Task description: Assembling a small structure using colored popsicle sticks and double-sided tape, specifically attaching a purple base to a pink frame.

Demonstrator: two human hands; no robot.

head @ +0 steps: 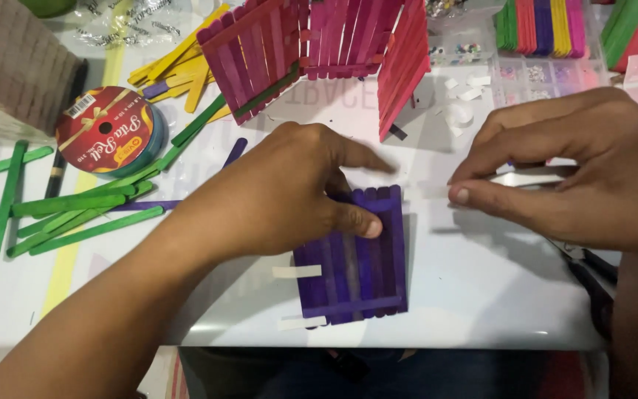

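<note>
Left hand [289, 196] has its fingers curled down onto the top edge of a purple stick panel [356, 258], thumb pressed flat across the sticks and the index finger pointing off to the right. So that hand is pinning the panel, not lifting it. The panel sits at centre frame, just below the fingers, lying flat on the white table [481, 295], its sticks running top to bottom with a crossbar near the lower end.

Right hand [592, 174] is at the right of the frame, thumb and fingers pinched on a thin strip of clear tape [529, 179] that lies roughly left to right. The panel is down and to the left of that pinch, close but not touching. The left hand is clearly the nearer one.

Two white tape tabs [297, 272] stick out of the panel's left side. The sticks look like flat, matte dyed wood with rounded ends.

Further out: loose green sticks [75, 210] at left, a red ribbon spool [105, 131], a pink stick structure [319, 44] standing at upper centre, and dark-handled scissors [592, 273] under the right wrist.
</note>
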